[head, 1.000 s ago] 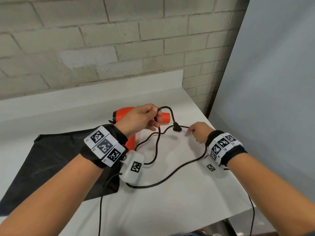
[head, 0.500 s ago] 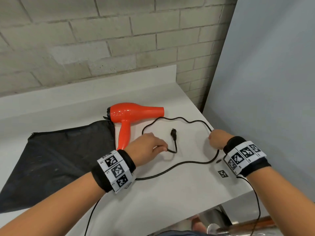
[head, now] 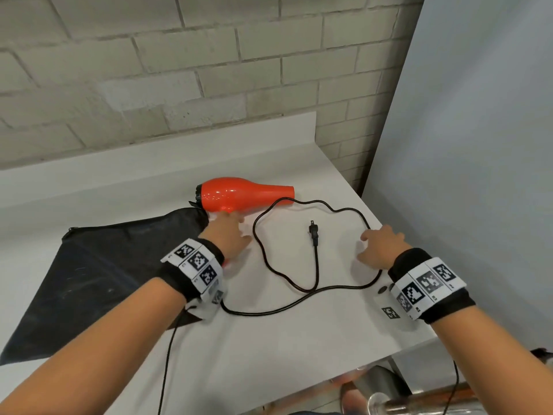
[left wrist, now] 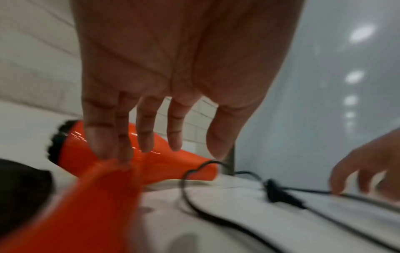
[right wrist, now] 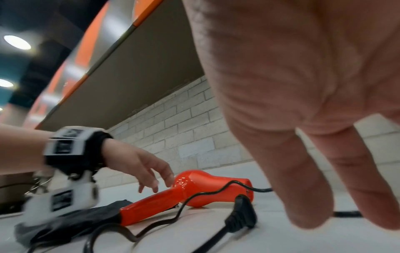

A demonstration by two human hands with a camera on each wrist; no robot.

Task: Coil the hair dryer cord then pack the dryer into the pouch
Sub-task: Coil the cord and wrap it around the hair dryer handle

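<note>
The orange hair dryer (head: 245, 193) lies on its side on the white table (head: 269, 339), nozzle to the right. Its black cord (head: 299, 298) sprawls in loose loops, with the plug (head: 313, 232) lying free in the middle. The black pouch (head: 104, 265) lies flat at the left, beside the dryer's rear. My left hand (head: 230, 230) reaches over the dryer's handle (left wrist: 103, 188) with straight fingers (left wrist: 99, 143), tips touching it. My right hand (head: 378, 244) is spread open over the cord's right bend, holding nothing. In the right wrist view the dryer (right wrist: 205, 186) and plug (right wrist: 240, 215) lie ahead.
A brick wall (head: 179, 70) stands behind the table and a grey panel (head: 478, 145) closes off the right side. The table's right corner and front edge are close to my right wrist. A small marker tag (head: 390, 313) lies there. Metal tubing (head: 419, 402) shows below the edge.
My left hand has let go of the cord near the plug and moved up to the dryer's handle. My right hand has released the cord and spread open. The plug now lies free.
</note>
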